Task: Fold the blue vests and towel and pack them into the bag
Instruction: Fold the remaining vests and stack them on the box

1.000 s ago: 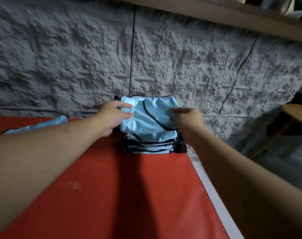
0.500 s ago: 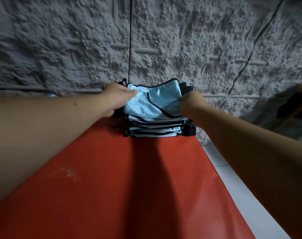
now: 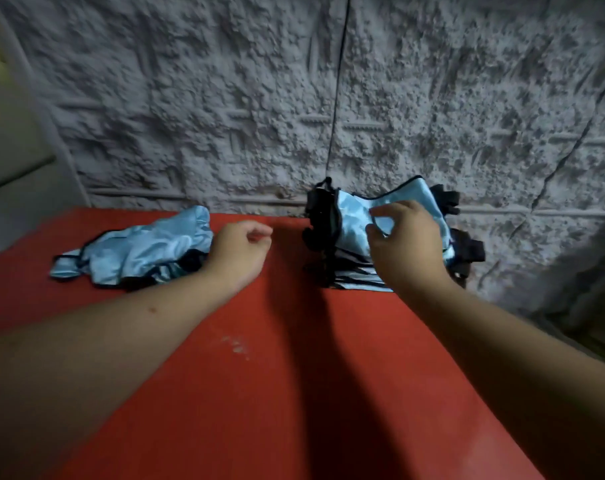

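Note:
A stack of folded blue vests (image 3: 353, 221) with black trim sits in a black bag (image 3: 316, 216) at the table's far edge, against the wall. My right hand (image 3: 406, 239) hovers over the top vest. Its thumb and fingers are bent in a loose C, and blue cloth shows through the gap. A crumpled heap of blue vests (image 3: 145, 251) lies at the far left of the table. My left hand (image 3: 240, 251) is low over the table between the heap and the bag, loosely curled and holding nothing. I cannot pick out a towel.
The red table (image 3: 294, 375) runs from me to the rough grey wall (image 3: 225, 98). A thin black cable (image 3: 336, 98) hangs down the wall to the bag. The table's right edge drops off just past the bag's black straps (image 3: 469, 249).
Both hands have let go of the top vest. My left hand has pulled away leftward toward the crumpled heap. My right hand has shifted from the vest's right edge to above it.

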Available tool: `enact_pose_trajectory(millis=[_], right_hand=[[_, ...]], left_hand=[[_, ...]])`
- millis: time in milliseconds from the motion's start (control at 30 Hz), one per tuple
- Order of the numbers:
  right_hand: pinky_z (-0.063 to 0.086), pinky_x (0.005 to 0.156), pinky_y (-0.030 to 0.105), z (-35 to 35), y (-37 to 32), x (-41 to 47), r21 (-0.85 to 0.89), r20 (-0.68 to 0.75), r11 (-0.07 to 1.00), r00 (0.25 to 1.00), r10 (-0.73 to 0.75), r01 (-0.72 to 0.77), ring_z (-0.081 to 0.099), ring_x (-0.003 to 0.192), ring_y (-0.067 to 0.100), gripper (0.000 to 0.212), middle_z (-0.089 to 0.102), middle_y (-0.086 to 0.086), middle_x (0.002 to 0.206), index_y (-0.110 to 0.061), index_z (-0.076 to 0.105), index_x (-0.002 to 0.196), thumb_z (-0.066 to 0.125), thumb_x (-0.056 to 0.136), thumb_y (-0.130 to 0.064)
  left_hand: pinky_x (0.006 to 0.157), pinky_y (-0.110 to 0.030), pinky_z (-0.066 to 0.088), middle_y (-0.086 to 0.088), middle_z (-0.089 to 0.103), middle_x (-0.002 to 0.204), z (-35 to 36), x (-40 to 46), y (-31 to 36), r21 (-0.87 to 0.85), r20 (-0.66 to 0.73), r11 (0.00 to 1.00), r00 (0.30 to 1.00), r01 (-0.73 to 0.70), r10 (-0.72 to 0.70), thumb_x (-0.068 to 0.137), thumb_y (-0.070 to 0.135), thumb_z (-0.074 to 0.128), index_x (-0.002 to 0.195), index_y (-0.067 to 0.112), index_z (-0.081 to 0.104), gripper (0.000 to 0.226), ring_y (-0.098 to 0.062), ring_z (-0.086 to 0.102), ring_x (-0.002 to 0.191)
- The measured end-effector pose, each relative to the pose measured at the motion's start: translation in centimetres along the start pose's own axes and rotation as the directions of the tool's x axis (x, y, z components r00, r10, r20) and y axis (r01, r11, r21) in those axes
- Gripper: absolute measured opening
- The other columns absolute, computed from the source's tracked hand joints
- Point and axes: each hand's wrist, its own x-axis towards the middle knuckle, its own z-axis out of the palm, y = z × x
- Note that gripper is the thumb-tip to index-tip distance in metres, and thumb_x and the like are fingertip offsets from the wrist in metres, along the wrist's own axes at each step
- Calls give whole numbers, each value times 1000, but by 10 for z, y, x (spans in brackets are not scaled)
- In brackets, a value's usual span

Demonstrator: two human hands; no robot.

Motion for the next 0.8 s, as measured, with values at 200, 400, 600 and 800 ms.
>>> enact_pose_trajectory(millis=[200, 400, 600, 800], right_hand=[[44, 90, 30, 69, -75, -61, 107, 333, 994, 942, -47, 11, 67, 100, 29, 25, 72, 10, 109, -12, 77, 108, 68, 84, -14], [53, 85, 31, 120, -102, -102, 170, 526, 978, 850, 13, -120, 70, 93, 28, 25, 74, 8, 104, -20, 74, 112, 64, 89, -22], [60, 75, 47, 119, -112, -121, 416, 617, 704, 747, 247, -576, 72, 76, 28, 30, 76, 3, 80, -11, 73, 94, 64, 89, -39], [60, 64, 34, 51, -129, -168, 500, 731, 366, 609, 307, -785, 76, 79, 25, 15, 77, 14, 91, -5, 72, 99, 73, 89, -15]], left_hand=[[119, -45, 20, -14, 35, 156, -74, -32, -79, 668, -102, 736, 993, 107, -51, 84, 21, 69, 111, 37, 74, 31, -38, 22, 146], [104, -41, 46, -9, 59, 128, -114, -20, -114, 678, 91, 733, 983, 55, -159, 88, 24, 67, 121, 15, 69, 35, -32, 55, 122], [81, -12, 45, 5, 74, 92, -94, -91, -65, 228, 134, 974, 990, 17, -49, 79, 4, 76, 92, 13, 81, 16, -8, 67, 88], [66, -12, 46, 12, 69, 69, -90, -196, -9, 20, 279, 989, 949, 146, -146, 70, 7, 77, 67, 35, 63, 31, 3, 64, 69]])
